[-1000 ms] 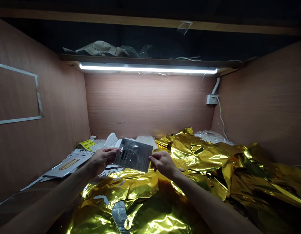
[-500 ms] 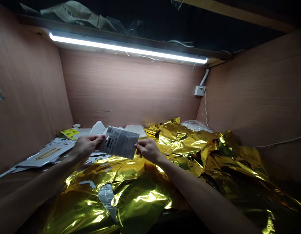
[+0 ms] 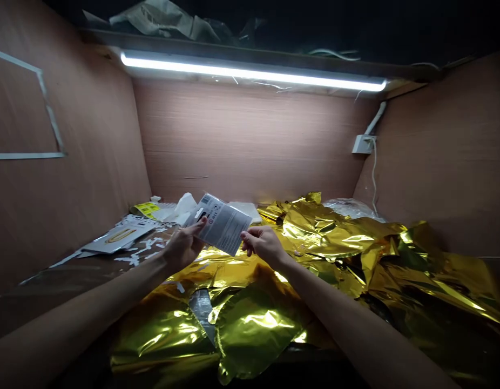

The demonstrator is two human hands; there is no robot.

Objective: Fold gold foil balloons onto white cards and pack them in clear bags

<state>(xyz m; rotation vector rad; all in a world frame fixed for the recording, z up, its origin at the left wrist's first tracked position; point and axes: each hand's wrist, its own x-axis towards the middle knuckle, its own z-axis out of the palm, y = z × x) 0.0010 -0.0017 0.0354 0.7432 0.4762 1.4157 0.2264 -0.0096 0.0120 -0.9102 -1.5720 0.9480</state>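
Packet [image 3: 224, 226] is pinched by fingers [image 3: 201, 222] of the left hand [image 3: 183, 246] and, seemingly, right hand [image 3: 265, 244], above gold foil [image 3: 256, 324].

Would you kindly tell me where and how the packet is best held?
I'd pinch the packet at its left end, coming from the left: it looks thin and flat, and that end, with the slot, points towards the left hand, which grips there. The right hand is at the opposite edge.

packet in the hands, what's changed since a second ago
The packet has tilted further clockwise in the picture, and the left hand's thumb now lies further onto its face. The right hand stays at its right edge; the white card lies as before.
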